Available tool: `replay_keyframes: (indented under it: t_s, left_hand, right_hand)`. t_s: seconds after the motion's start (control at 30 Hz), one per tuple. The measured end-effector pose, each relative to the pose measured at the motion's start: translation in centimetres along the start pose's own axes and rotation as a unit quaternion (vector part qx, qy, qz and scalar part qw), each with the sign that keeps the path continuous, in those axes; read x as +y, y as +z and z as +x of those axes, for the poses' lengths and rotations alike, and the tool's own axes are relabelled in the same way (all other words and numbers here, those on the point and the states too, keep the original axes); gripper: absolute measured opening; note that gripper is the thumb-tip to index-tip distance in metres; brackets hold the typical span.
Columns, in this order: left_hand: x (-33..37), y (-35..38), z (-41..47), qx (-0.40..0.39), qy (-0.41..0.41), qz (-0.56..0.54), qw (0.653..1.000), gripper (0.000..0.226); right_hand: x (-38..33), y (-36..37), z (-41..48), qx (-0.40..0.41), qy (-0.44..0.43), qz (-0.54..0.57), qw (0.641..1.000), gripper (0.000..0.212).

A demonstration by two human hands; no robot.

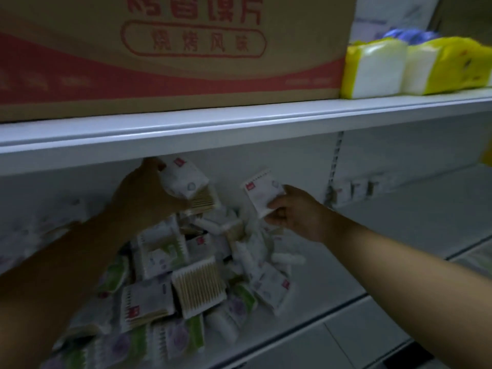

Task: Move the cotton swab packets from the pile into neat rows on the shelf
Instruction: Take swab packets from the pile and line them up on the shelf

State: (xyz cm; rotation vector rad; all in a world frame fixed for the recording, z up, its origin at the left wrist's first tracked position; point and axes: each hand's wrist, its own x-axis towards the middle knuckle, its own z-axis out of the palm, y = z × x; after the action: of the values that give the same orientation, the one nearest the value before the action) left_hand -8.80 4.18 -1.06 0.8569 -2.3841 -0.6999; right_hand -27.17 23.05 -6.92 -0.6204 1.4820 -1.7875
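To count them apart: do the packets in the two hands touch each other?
Apart. The head view shows back wall between the left packet in the left hand and the right packet in the right hand.

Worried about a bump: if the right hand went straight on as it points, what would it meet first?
The right hand, packet leading, would likely meet the shelf's back panel; the left hand and its bundle lie near that line, depth unclear.

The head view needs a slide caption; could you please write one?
Left hand and right hand hold white cotton swab packets above the pile on the white shelf.
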Motion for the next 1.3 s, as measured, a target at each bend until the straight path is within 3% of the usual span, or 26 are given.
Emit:
replay_keyframes:
  t_s: [0.13, 0.3, 0.43, 0.53, 0.7, 0.87, 1.07, 1.3]
  left_hand:
    - [3.7, 4.6, -0.9, -0.031, -0.003, -0.168, 0.985, 0.071]
    - [10.6, 13.2, -2.2, -0.123, -0.037, -0.345, 0.93, 0.014]
    - [16.0, 22.5, -5.0, -0.173, -0.131, -0.399, 0.891, 0.02]
    - [20.1, 28.5, -6.7, -0.229, -0.149, -0.407, 0.872, 0.027]
    - [25.8, 35.0, -8.1, -0.247, -0.126, -0.349, 0.895, 0.031]
    - [29.1, 38.9, -8.8, -0.229, -0.119, -0.346, 0.902, 0.031]
    - [31.5, 42.9, -5.5, -0.18, -0.1, -0.339, 0.918, 0.035]
    - [34.2, 50.5, 0.1, -0.134, -0.068, -0.307, 0.94, 0.032]
  right_hand:
    - [-0.6, -4.7, -1.9, 0.005, -0.027, -0.007, 1.0, 0.03]
    - [-0.8, -12.8, -6.0, 0.09, -0.027, -0.112, 0.989, 0.028]
    - [0.4, -21.6, -10.7, 0.154, -0.014, -0.118, 0.981, 0.031]
    - [0.9, -28.4, -14.0, 0.189, -0.009, -0.09, 0.978, 0.033]
    - [1.3, -37.4, -17.4, 0.252, -0.001, -0.052, 0.966, 0.022]
    - [1.4, -42.5, -18.1, 0.267, 0.001, -0.11, 0.957, 0.016]
    - [0.6, -46.4, -14.5, 0.244, -0.02, -0.124, 0.962, 0.018]
    - [-0.7, -51.2, -8.4, 0.295, -0.048, -0.25, 0.921, 0.016]
